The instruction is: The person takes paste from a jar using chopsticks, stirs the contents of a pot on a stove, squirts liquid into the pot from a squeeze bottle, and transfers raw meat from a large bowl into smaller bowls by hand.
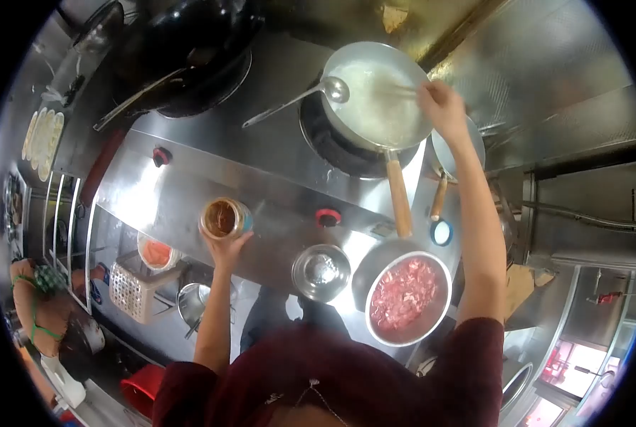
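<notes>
My left hand (225,245) is wrapped round an open jar (223,218) with brown paste inside, held over the steel counter. Up at the right, my right hand (442,105) is closed at the rim of a pan of cloudy liquid (375,107). A thin, blurred thing runs from its fingers over the liquid; what it is cannot be made out. The pan stands on the stove, its wooden handle (398,192) pointing down the view. A metal ladle (334,90) rests with its bowl over the pan's left side. Below is a bowl of raw meat (409,299).
A black wok (182,64) with a utensil stands at the upper left. A glass bowl (321,272) sits near the counter's front edge. A smaller pan (467,146) is right of the large one. Another person (47,306) is at the far left.
</notes>
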